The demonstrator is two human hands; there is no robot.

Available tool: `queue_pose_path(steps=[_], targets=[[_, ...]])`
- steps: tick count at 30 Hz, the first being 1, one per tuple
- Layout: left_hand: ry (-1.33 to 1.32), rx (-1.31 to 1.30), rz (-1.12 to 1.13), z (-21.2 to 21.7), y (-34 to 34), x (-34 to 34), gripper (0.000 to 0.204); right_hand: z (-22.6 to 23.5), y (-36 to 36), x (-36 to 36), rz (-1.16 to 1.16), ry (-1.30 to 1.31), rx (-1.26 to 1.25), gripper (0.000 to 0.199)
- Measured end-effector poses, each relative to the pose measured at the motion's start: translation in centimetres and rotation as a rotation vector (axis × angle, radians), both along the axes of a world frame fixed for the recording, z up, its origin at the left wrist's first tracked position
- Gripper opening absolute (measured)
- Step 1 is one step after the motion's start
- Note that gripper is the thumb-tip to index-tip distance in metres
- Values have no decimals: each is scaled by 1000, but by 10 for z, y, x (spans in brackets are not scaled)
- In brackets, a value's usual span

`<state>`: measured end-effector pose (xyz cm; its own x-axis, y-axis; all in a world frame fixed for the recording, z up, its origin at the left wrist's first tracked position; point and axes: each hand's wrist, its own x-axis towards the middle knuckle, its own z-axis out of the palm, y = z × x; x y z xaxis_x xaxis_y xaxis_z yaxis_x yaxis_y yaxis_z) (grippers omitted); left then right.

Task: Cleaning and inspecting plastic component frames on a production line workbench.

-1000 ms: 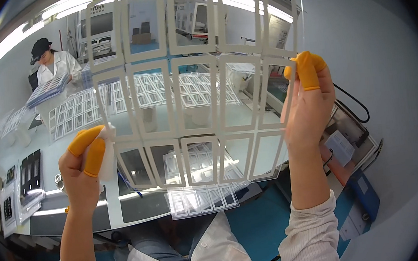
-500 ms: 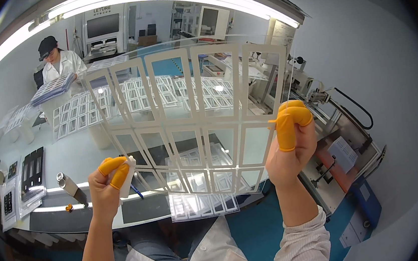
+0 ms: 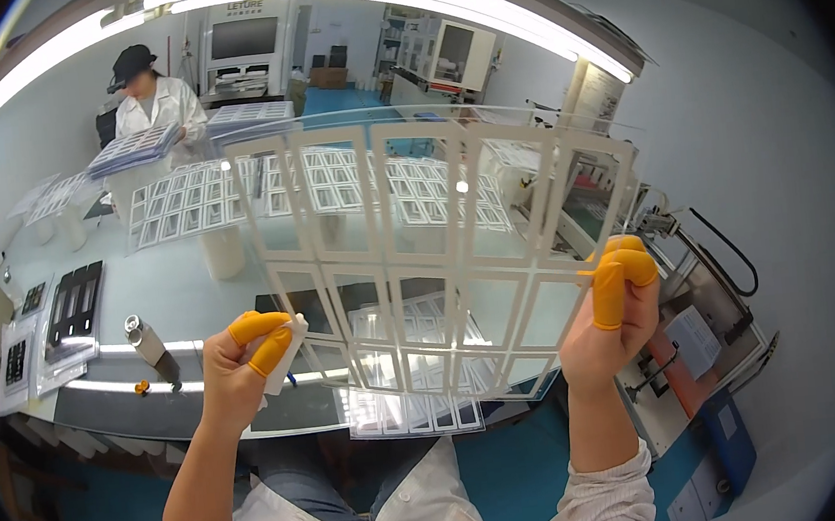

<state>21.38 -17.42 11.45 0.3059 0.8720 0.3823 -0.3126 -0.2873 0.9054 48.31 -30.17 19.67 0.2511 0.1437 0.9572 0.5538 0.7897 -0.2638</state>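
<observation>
Step in hand: clear sheet (image 3: 437, 259) of white-bordered frames held up over the workbench (image 3: 169, 284) — apparently for inspection.
Left hand (image 3: 246, 362): orange-capped fingers pinched on the sheet's lower left edge, with a white pad.
Right hand (image 3: 612, 317): clamped on the right edge.
Next move: judged to need level, even lowering.
Surroundings: stack of sheets (image 3: 412, 412) below; metal cylinder (image 3: 147, 342) left; co-worker (image 3: 149, 100) well apart — nothing obstructs.

Factory cleanroom: long workbench (image 3: 188, 282), stacked film sheets (image 3: 190, 197), white-coated co-worker (image 3: 156, 100), machines (image 3: 245, 36).
</observation>
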Motion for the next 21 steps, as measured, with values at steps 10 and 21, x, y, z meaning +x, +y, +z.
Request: queue_pose_path(steps=[10,21], targets=[[-68,166,-57,3,-21,-18,17,-3,12,28,95,217,-132,15],[-27,230,-20,-7,-19,-31,19,-5,47,22,128,291,-203,18]])
